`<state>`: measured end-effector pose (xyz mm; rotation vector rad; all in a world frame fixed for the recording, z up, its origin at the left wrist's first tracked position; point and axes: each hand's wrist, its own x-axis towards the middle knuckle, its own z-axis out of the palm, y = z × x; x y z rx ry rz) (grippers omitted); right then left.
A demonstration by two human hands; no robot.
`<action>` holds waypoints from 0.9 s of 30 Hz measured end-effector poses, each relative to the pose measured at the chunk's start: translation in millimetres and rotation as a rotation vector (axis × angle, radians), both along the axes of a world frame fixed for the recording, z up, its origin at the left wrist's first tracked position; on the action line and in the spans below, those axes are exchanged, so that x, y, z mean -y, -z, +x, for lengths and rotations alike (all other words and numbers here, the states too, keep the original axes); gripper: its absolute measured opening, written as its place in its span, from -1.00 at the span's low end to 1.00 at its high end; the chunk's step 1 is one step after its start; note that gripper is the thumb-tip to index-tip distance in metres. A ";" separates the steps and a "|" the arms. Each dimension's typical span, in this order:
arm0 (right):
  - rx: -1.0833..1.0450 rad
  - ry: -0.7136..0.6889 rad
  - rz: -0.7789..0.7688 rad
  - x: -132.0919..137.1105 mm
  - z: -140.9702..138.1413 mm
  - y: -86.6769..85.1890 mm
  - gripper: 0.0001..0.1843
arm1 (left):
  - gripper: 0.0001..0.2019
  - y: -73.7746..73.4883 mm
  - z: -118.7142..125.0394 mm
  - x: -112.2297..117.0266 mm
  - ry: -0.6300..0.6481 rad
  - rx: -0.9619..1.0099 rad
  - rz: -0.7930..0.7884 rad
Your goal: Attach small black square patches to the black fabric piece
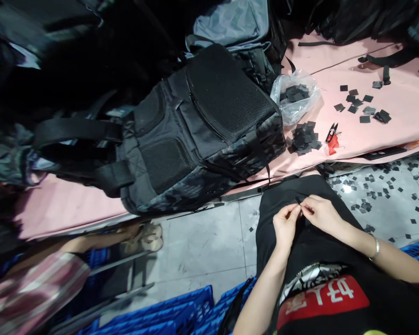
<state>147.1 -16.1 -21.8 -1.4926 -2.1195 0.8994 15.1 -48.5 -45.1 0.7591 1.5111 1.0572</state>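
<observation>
Over my lap, my left hand [285, 224] and my right hand [319, 213] meet fingertip to fingertip, both pinched. Between them is a small black piece [298, 200], its outline mostly covered by the fingers; it looks like the small black squares on the table. A large black backpack [195, 125] lies on the table to the left of my hands, mesh back panel up. Just beyond my hands sit a pile of black squares [303, 138] and thread snips [331, 132] with a red piece [333, 145] beside them.
A clear plastic bag [298, 95] of black squares stands behind the pile. More squares [356, 100] are scattered on the pink tabletop [380, 135] and the tiled floor [202, 246]. Several bags crowd the back. Blue crates [192, 309] stand below. A co-worker's plaid sleeve [38, 284] is at left.
</observation>
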 end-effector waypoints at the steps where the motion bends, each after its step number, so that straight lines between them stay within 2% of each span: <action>1: 0.005 -0.021 0.003 0.7 0.6 0.3 -0.82 | -0.78 0.3 -0.3 0.3 0.005 -0.009 0.004; 3: 0.021 -0.051 0.018 2.1 1.4 1.0 -0.81 | -0.81 0.1 -0.1 0.8 0.028 -0.084 0.015; 6: 0.031 -0.061 0.046 4.0 0.4 2.4 -0.82 | -0.87 -1.4 1.3 1.0 0.071 -0.308 0.020; 9: -0.040 0.036 0.028 2.6 -0.5 5.8 -0.87 | -0.90 -3.1 1.8 -0.7 0.088 -0.464 0.027; 11: -0.133 0.184 -0.063 -1.0 1.2 9.0 -0.91 | -0.92 -4.4 1.1 -2.7 0.046 -0.456 0.032; 13: -0.256 0.321 -0.235 -5.6 4.5 11.8 -0.94 | -0.92 -5.9 0.1 -4.6 -0.011 -0.332 0.019; 15: -0.347 0.352 -0.385 -9.2 7.4 12.6 -0.94 | -0.90 -7.3 -0.6 -5.6 -0.030 -0.168 -0.010; 17: -0.326 0.289 -0.370 -10.4 8.0 11.1 -0.95 | -0.90 -8.2 -0.8 -5.2 0.001 -0.128 -0.013; 21: -0.209 0.064 -0.096 -5.8 2.8 8.4 -0.88 | -0.93 -10.8 0.2 -0.8 0.152 -0.406 0.114; 23: -0.177 -0.025 -0.044 -2.1 -0.2 10.8 -0.80 | -0.91 -13.6 0.4 1.2 0.203 -0.507 0.167; 25: -0.116 -0.038 -0.020 1.1 -2.3 15.3 -0.74 | -0.91 -16.5 -0.4 2.1 0.227 -0.505 0.165; 27: -0.074 -0.032 0.026 4.4 -4.0 19.7 -0.72 | -0.90 -18.0 -1.7 2.2 0.245 -0.397 0.121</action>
